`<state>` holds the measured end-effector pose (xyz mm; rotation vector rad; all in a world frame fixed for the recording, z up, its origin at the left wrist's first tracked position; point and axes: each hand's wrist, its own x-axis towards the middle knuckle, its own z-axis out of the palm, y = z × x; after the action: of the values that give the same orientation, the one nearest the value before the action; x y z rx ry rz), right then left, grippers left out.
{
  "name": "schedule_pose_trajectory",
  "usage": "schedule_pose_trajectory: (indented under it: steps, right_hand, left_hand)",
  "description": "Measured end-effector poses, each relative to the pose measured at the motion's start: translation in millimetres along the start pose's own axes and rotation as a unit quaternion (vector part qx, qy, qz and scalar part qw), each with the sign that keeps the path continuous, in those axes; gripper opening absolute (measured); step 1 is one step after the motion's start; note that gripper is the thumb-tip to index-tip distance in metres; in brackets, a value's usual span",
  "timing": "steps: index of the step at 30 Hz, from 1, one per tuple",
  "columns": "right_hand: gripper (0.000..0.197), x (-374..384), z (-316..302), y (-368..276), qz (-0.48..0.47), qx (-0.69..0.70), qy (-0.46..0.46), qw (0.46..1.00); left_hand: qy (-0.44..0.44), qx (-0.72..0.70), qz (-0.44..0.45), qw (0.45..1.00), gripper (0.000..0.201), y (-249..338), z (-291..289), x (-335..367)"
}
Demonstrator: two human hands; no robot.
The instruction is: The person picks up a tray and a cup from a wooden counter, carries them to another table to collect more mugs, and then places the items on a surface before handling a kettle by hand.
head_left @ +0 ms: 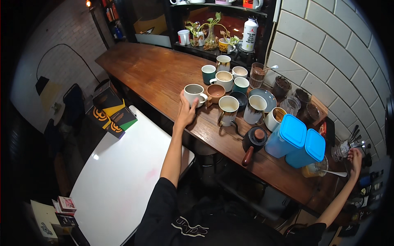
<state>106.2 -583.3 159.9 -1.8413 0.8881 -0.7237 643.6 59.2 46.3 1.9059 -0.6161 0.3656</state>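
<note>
My left hand (188, 110) is wrapped round a pale grey mug (193, 88), which stands upright at the left end of the mug group on the wooden counter. A brown cup (216, 93) sits right beside it. At the far right, my right hand (355, 160) reaches to a glass jar (340, 151) with several spoons or other utensils standing in it. Its fingers are bent together by the utensils; what they pinch is too small to make out. Close to that hand lies a spoon (335, 174) across a jar of amber contents (313, 169).
A black kettle (254, 140) and two blue-lidded containers (292, 130) stand near the counter's front edge. Several mugs and a grey plate (265, 98) crowd the middle. Glasses of dark powder (282, 86) line the tiled wall. A white table (123, 172) is at left.
</note>
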Motion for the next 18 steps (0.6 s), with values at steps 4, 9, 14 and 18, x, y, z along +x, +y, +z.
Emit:
schedule_pose_trajectory:
  steps: [4,9,14,18]
  right_hand:
    - [0.032,40.3,54.8,13.3,0.027,-0.045,-0.059,0.997]
    - [0.065,61.5,125.8,-17.3,-0.061,-0.374,-0.083,0.922]
    - [0.081,90.3,116.6,9.2,-0.026,-0.347,-0.061,0.935]
    - [0.085,116.8,126.2,19.9,-0.006,-0.382,-0.076,0.921]
  left_hand:
    - [-0.004,-0.008,0.0,1.0,0.067,-6.8,-2.8,6.1]
    - [-0.004,0.091,0.019,0.996,0.073,-25.6,-16.3,8.8]
    - [-0.02,0.061,0.026,0.998,0.074,-17.7,-12.0,13.8]
    - [-0.008,0.123,0.029,0.992,0.072,-16.7,-14.9,11.2]
